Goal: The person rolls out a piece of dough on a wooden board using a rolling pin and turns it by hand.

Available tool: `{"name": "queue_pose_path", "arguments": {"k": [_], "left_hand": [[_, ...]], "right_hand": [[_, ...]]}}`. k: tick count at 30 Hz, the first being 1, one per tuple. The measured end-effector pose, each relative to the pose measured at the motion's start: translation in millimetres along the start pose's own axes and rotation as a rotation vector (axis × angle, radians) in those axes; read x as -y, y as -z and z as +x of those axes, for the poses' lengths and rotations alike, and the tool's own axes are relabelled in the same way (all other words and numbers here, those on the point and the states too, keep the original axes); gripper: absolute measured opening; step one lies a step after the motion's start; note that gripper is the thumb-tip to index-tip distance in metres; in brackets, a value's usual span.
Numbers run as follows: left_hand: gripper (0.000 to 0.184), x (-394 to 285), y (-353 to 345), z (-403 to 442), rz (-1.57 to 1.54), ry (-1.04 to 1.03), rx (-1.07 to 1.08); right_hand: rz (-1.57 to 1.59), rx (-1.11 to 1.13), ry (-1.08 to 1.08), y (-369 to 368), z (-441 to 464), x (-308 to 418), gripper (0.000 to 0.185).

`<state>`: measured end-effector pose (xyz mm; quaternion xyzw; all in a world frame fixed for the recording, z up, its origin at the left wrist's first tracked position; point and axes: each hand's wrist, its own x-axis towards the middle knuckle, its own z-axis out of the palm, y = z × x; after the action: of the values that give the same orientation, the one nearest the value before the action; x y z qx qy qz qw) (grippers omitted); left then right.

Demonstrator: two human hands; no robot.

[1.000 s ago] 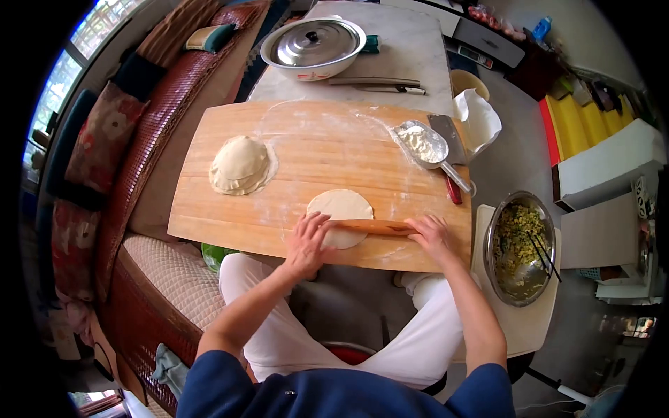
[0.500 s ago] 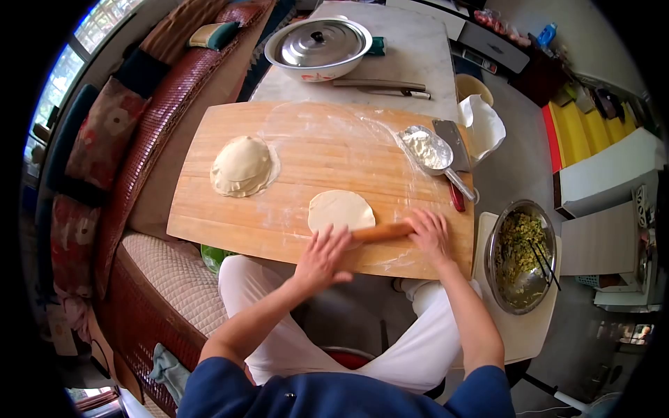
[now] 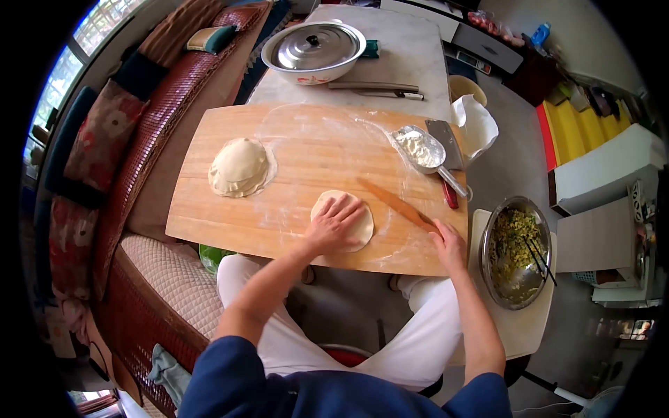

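Note:
A round dough sheet (image 3: 361, 224) lies flat on the floured wooden board (image 3: 300, 167). My left hand (image 3: 336, 224) rests flat over it, fingers spread on the dough. Gripped at its near end by my right hand (image 3: 447, 244), a tapered rolling pin (image 3: 397, 202) slants away to the upper left, its far tip just past the dough's right side. A stack of dough rounds (image 3: 240, 167) sits at the board's left. Near the right edge, a metal scoop (image 3: 421, 148) full of flour lies beside a cleaver (image 3: 446, 143) with a red handle.
A steel bowl (image 3: 517, 279) of chopped filling with chopsticks stands at the right. Behind the board are a lidded basin (image 3: 313, 52) and a long knife (image 3: 376, 88). A white bag (image 3: 477, 125) is beyond the right corner. A sofa (image 3: 167, 104) runs along the left.
My left hand has left the rolling pin and moved onto the dough sheet. My right hand has swung the pin off the dough to the right, turning it to a slant.

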<state>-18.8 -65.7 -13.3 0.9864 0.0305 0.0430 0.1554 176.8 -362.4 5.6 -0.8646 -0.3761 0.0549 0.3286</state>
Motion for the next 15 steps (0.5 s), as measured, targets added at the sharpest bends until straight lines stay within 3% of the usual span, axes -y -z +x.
{"name": "queue_pose_path", "arguments": {"k": [2, 3, 6, 7, 15], "left_hand": [[0.079, 19.5, 16.3, -13.7, 0.035, -0.202, 0.060], [0.080, 25.7, 16.1, -25.2, 0.030, -0.107, 0.073], [0.087, 15.4, 2.9, -82.8, -0.014, 0.122, -0.146], [0.093, -8.5, 17.0, -82.4, -0.061, 0.164, -0.021], [0.093, 49.0, 6.5, 3.4, 0.083, 0.482, -0.211]], "right_hand": [[-0.043, 0.067, 0.119, -4.3, -1.2, -9.6, 0.036], [-0.064, 0.100, 0.175, -7.4, -1.9, -13.9, 0.037], [-0.078, 0.200, 0.359, -20.3, 7.3, 14.4, 0.039], [-0.127, 0.187, 0.375, -31.6, 15.9, 19.0, 0.040], [-0.265, -0.023, 0.427, -89.2, 122.8, 24.4, 0.041]]}}
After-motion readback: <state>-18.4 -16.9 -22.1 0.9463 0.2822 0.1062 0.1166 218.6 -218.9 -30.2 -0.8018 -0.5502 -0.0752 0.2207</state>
